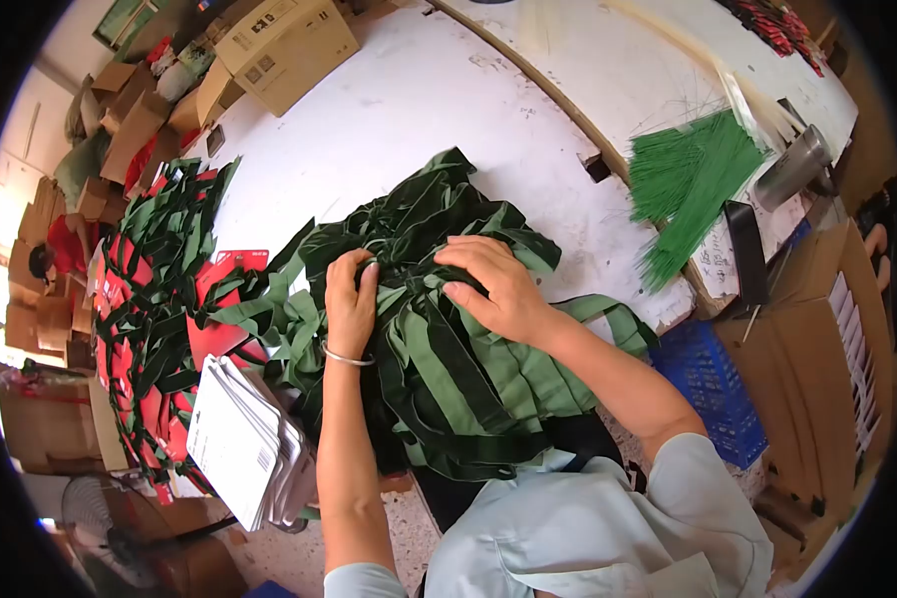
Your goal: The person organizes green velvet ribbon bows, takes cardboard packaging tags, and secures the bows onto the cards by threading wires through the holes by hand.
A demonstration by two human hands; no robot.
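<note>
Green ribbons (pixel 468 369) spill over the near edge of a white table (pixel 369 110) beneath a worker's left hand (pixel 349 307) and right hand (pixel 503 289), fingers bent; whether either pinches the cloth cannot be told. A cardboard box (pixel 299 60) sits at the table's far left, green wires (pixel 698 174) on its right; stacked cartons (pixel 25 324) and a fan (pixel 100 513) stand off its left.

No wording is legible. Left of the green ribbons (pixel 458 359), the white cards (pixel 231 434) carry a barcode and blurred print, and a red card (pixel 207 341) tiny white lettering; beyond the ribbons, a cardboard box (pixel 299 60) shows square codes.
</note>
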